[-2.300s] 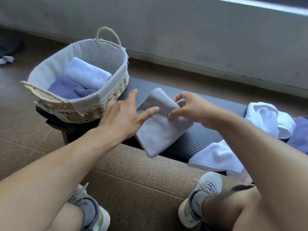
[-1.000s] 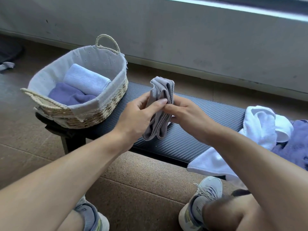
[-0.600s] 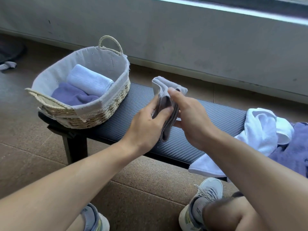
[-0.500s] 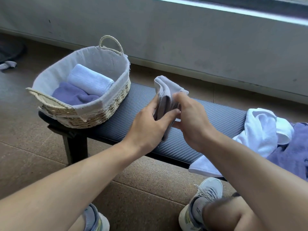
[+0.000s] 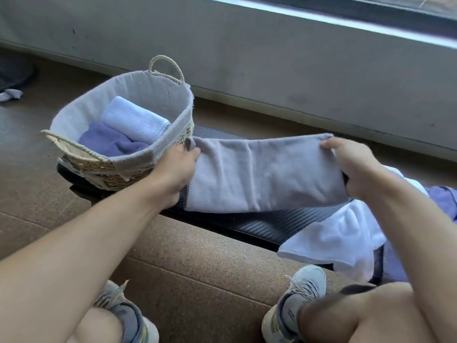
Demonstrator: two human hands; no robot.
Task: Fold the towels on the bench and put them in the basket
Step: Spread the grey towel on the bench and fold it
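Grey towel [image 5: 259, 174] stretched flat over tabletop [image 5: 259, 226], w/ left hand [image 5: 176, 167] pinching its left end, right hand [image 5: 353, 164] gripping right end. Basket [image 5: 158, 102] at tabletop's left end, just beside left hand, w/ 2 folded towels inside. White towel [image 5: 336, 233] heaped at right.

Person's forearms bare, no sleeves, no watch or rings visible on left hand [image 5: 176, 167] or right hand [image 5: 356, 167]. Knees bare at bottom of frame. Dark fabric edge [image 5: 356, 289] at right knee, likely a shorts hem. Grey mesh sneakers: left shoe [image 5: 128, 315] with grey upper, pale sole with yellowish tint; right shoe [image 5: 294, 308] with light grey laces, off-white sole, small marking on side, unreadable.
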